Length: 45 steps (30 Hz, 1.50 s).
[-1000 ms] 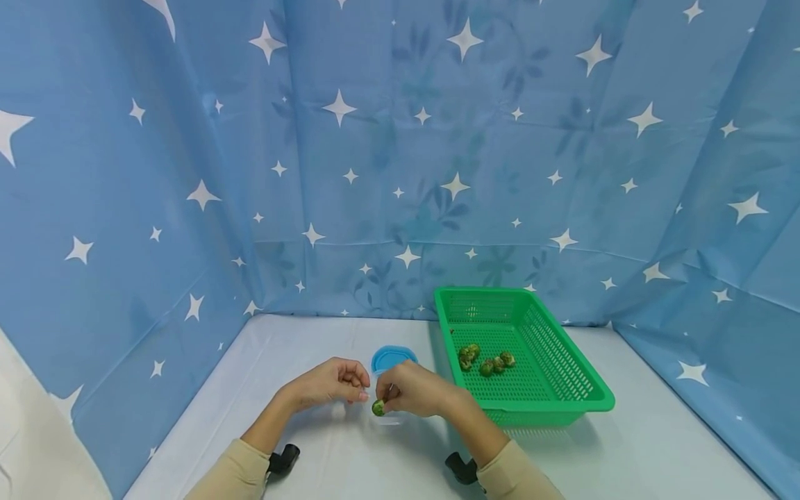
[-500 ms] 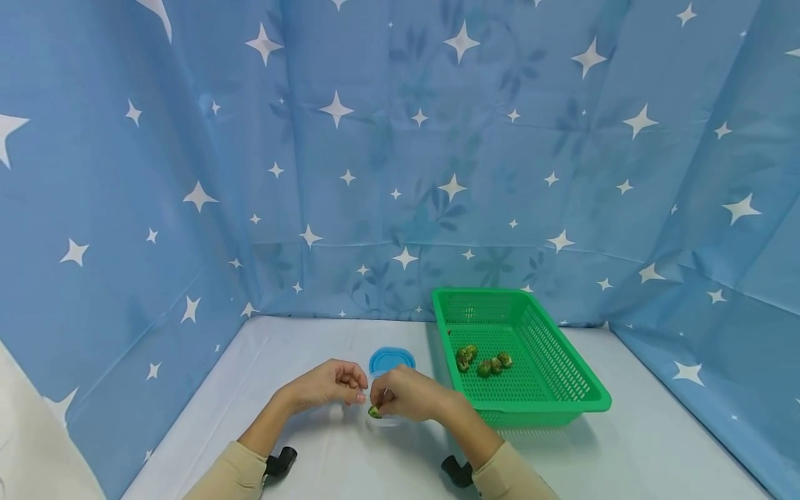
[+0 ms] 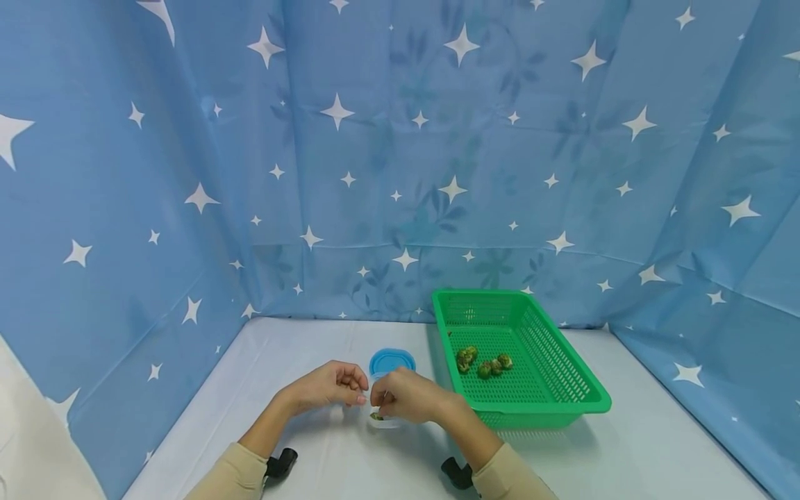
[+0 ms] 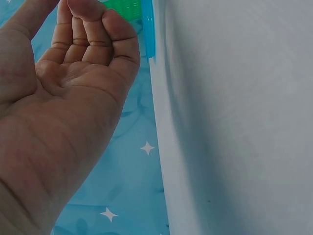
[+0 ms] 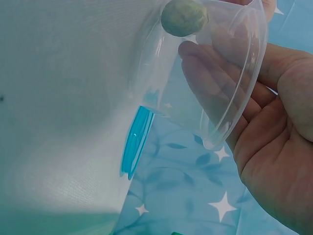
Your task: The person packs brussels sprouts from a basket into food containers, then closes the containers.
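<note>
My right hand [image 3: 406,396] reaches down into a small clear plastic container [image 5: 234,93], its fingers inside the rim. A green Brussels sprout [image 5: 185,17] is in the container, with a gap between it and the nearest fingertip [image 5: 187,48] in the right wrist view. From the head view only a bit of the sprout shows below the fingers. On the container's left side my left hand [image 3: 331,383] hovers with loosely curled fingers, holding nothing; its palm faces the left wrist camera.
Behind the container lies a blue lid [image 3: 392,360] on the white table [image 3: 300,458]. A green perforated basket [image 3: 531,410] stands to the right, with several Brussels sprouts [image 3: 485,369] in it. Blue star-patterned curtains [image 3: 400,139] enclose the table's back and sides.
My right hand has lowered the Brussels sprout into the container and its fingers have come away from it. The left hand has stayed almost in place.
</note>
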Each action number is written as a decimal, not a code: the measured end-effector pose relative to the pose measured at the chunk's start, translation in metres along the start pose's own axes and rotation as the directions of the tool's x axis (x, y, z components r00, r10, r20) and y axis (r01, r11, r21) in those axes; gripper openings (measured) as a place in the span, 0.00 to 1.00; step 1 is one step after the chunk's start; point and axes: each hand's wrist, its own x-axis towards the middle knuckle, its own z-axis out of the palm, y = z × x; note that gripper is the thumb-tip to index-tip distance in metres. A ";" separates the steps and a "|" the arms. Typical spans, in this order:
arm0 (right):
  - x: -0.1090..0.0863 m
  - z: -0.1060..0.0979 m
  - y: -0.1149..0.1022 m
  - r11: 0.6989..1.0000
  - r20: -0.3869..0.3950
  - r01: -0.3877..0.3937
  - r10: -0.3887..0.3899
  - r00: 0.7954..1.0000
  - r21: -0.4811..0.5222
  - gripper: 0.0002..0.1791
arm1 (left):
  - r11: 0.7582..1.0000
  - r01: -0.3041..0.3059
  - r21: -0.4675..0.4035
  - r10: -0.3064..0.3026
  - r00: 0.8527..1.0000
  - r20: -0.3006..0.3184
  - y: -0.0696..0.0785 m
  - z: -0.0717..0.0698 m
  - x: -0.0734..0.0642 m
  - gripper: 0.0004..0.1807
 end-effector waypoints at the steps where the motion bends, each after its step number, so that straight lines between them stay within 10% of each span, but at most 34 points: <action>1: 0.000 0.000 0.000 1.000 -0.001 0.002 -0.002 1.000 0.002 0.06 | 1.000 0.001 0.002 -0.001 1.000 -0.001 0.000 0.000 0.000 0.23; 29: -0.018 -0.028 -0.004 0.998 -0.149 0.064 -0.060 0.987 0.024 0.10 | 1.000 0.006 0.007 -0.006 1.000 -0.016 0.002 0.004 0.001 0.23; 45: -0.040 -0.059 -0.010 0.995 -0.354 0.103 -0.091 0.931 0.015 0.23 | 1.000 0.008 0.011 -0.008 1.000 -0.011 0.002 0.002 0.000 0.22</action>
